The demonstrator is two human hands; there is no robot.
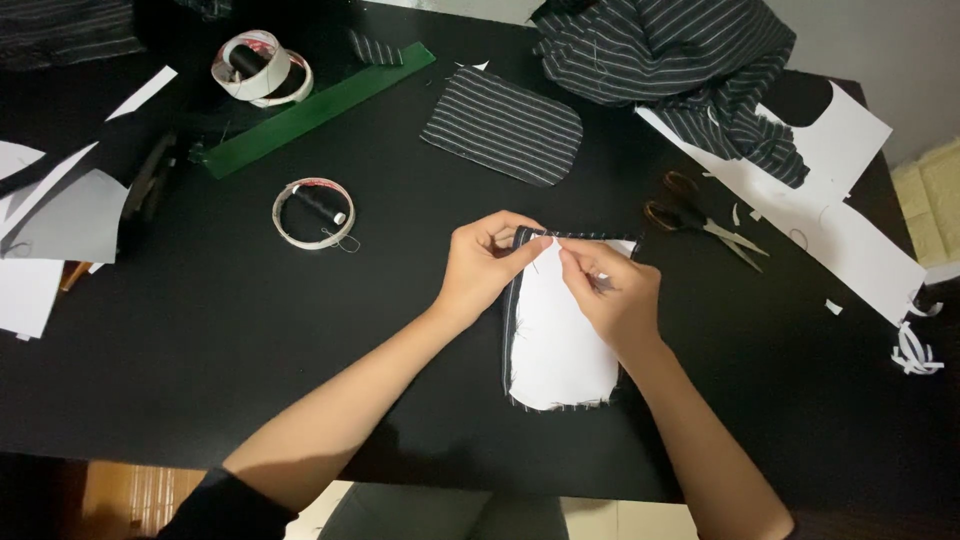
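A pocket-shaped piece of dark striped fabric with a white paper lining (555, 345) lies on the black table (250, 330) in front of me. My left hand (485, 262) pinches its folded top-left edge. My right hand (615, 295) rests on the upper right of the piece, fingertips pressed together near the top edge, apparently on a thin needle that is too small to make out. Both hands meet at the top hem.
A second striped fabric pocket (503, 125) lies further back. Scissors (700, 222) sit to the right, near white paper pieces (850, 240) and a heap of striped cloth (680, 60). A green ruler (315, 110), tape rolls with black thread spools (313, 212) (258, 66) and paper scraps (50, 230) lie left.
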